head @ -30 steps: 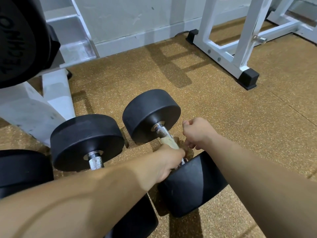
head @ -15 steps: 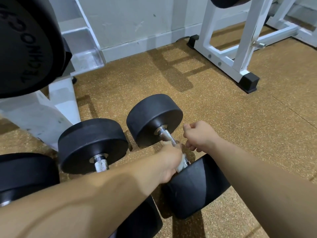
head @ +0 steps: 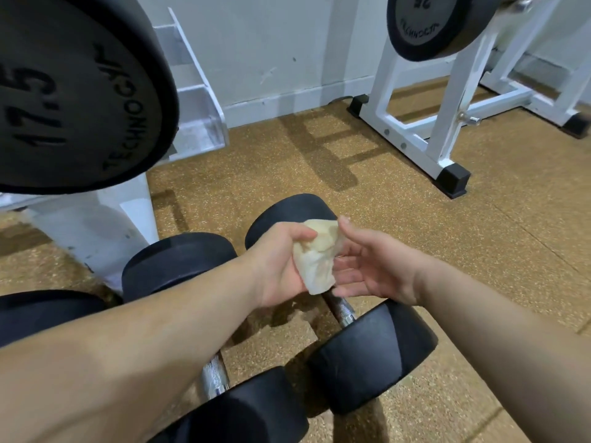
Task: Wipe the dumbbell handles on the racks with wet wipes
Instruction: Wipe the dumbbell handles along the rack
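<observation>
Wipe (head: 315,263) held just above a dumbbell (head: 372,356) lying on the floor (head: 479,251).
Cream and crumpled, pinched in the curled left hand (head: 278,266); right hand (head: 374,266) open, palm up, fingers straight, touching the wipe's right side. Directly below, the knurled steel handle (head: 340,310), set diagonally between black heads. Second dumbbell (head: 179,260) just beside it to the left, partly under the left forearm; edge of a third further left. Upper left, a racked head (head: 80,91) marked "17.5" and "TECHNOGYM". Top right, a far head (head: 431,24) on a white rack (head: 447,123), with "25" and "TECHNOGYM" upside down.
</observation>
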